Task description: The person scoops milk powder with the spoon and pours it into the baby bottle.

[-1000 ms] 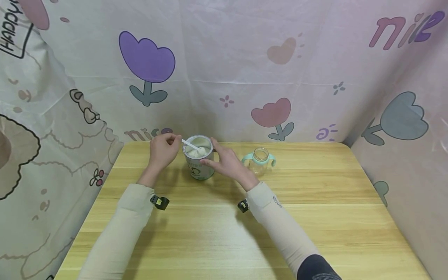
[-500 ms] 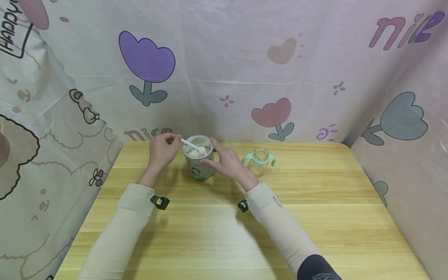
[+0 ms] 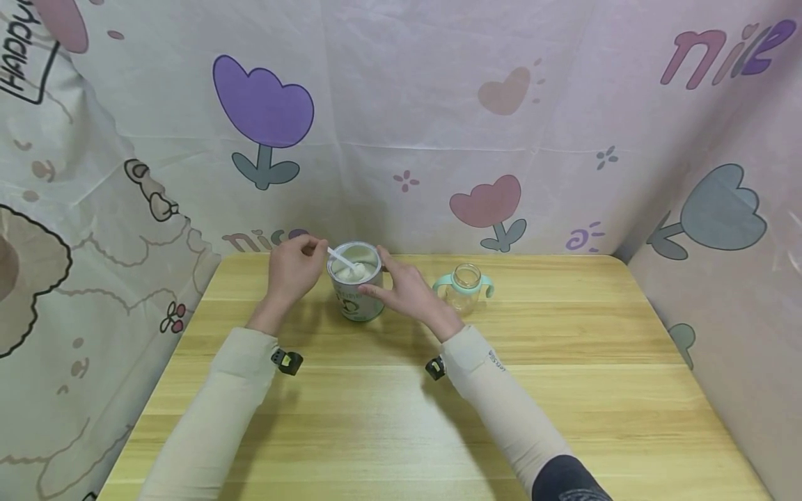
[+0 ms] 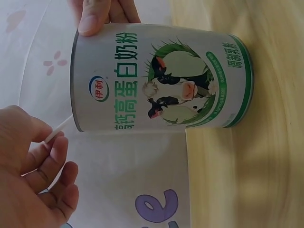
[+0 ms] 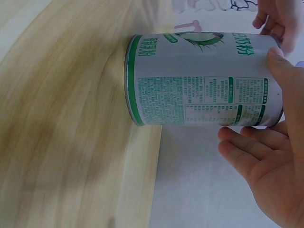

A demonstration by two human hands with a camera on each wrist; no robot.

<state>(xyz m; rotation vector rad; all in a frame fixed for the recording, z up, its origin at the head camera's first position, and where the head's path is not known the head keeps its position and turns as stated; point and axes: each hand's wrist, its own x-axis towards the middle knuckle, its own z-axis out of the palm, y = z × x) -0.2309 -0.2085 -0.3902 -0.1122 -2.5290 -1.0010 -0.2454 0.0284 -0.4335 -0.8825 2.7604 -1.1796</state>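
An open milk powder can [image 3: 357,305] stands upright near the table's back edge, pale powder inside it. My left hand [image 3: 294,268] pinches the end of a white spoon's handle [image 3: 340,258] between thumb and fingers, left of the rim. The spoon slants down into the can, its bowl down at the powder. With thumb on the near side and fingers around the far right side, my right hand [image 3: 410,289] holds the can near its top. The left wrist view shows the cow label on the can [image 4: 185,80]; the spoon handle [image 4: 59,129] there is mostly hidden.
A clear baby bottle [image 3: 465,298] without a cap, with mint-green handles [image 3: 486,285], stands right of the can, close behind my right wrist. The wooden table [image 3: 376,417] ends at a printed cloth backdrop [image 3: 388,104] just behind the can.
My left hand has shifted very slightly to the right, and the spoon has moved a little within the powder. My right hand, the can and the bottle keep their places.
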